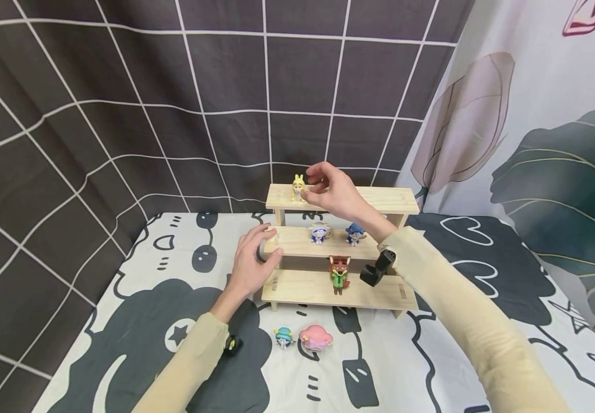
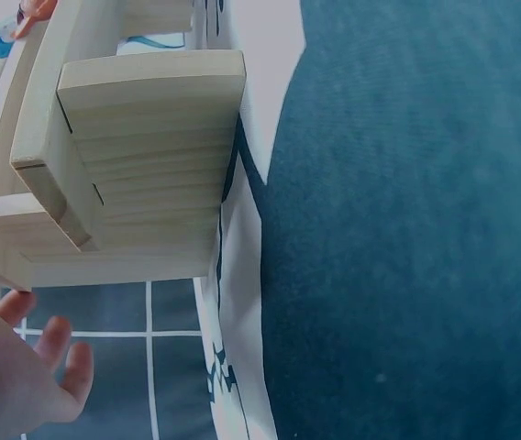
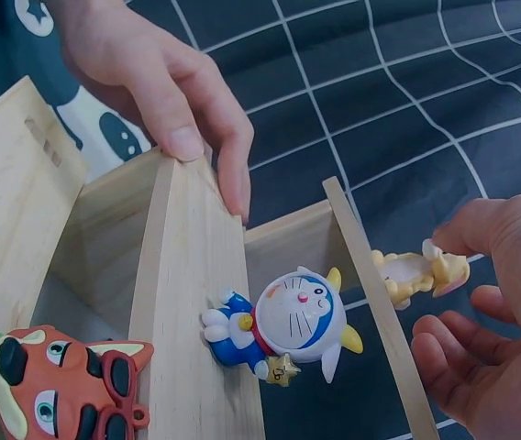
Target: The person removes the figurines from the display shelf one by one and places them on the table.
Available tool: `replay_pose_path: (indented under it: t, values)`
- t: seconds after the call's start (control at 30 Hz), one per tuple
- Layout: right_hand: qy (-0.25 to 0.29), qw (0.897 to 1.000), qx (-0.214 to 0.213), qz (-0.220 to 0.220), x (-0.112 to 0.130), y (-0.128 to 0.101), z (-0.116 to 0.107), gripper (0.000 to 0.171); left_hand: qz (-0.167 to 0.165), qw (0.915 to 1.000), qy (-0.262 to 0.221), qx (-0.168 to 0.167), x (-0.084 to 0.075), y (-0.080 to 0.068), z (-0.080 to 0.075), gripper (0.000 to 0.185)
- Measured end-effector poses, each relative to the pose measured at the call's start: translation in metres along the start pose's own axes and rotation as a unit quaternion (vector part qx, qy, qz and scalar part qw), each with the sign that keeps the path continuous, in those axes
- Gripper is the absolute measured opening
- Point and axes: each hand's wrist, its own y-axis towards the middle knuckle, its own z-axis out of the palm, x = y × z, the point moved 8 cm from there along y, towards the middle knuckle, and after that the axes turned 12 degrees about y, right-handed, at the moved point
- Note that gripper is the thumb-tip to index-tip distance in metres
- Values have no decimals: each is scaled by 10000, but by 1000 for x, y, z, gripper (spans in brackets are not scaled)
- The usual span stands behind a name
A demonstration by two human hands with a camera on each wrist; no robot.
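Dark grid-patterned curtain [image 1: 122, 115] behind, leaf-print curtain [image 1: 545, 149] off to the right of it, black-and-white cartoon tablecloth [image 1: 137, 321] underneath. Centred on that cloth, a three-tier wooden display shelf [image 1: 395, 201], taken as the landmark for everything else.

Top tier, left end: yellow bunny-eared figurine [image 1: 298, 187], standing upright. Right hand [image 1: 335, 192] just beside it, thumb and forefinger curled close around it but seemingly parted; from the right wrist view, fingers [image 3: 467, 229] loosely bent next to the figurine with a gap showing, so released or about to be, not firmly pinched. Cannot tell for certain whether any fingertip touches it.

Left hand [image 1: 252, 261] braced on the left end of the middle tier, thumb on top of the board and fingers spread against the edge, steadying the shelf rather than gripping anything.

Middle tier, right of centre: white-hooded Doraemon figurine [image 1: 320, 232] and a blue-hooded figurine [image 1: 354, 233]. Bottom tier, centre: red fox figurine [image 1: 338, 273].

Judged from the layout: four figurines placed, two left. On the cloth in front of the shelf, a small teal-capped figurine [image 1: 283, 338] and a pink round figurine [image 1: 315, 337], lying close together, neither touched.
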Motion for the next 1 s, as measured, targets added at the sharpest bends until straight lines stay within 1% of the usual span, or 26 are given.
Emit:
replay_pose_path:
  t: [0.3,0.63,1.0]
  values:
    - [-24,10000,34,3,1,6,5,47,-49,10000,36,56,2,1,0,42]
    - [-281,9996,86,40,0,10,11,46,95,9999,51,-43,0,1,0,42]
    - [-373,9993,62,-48,-1,11,13,42,7,10000,10,30,1,0,0,42]
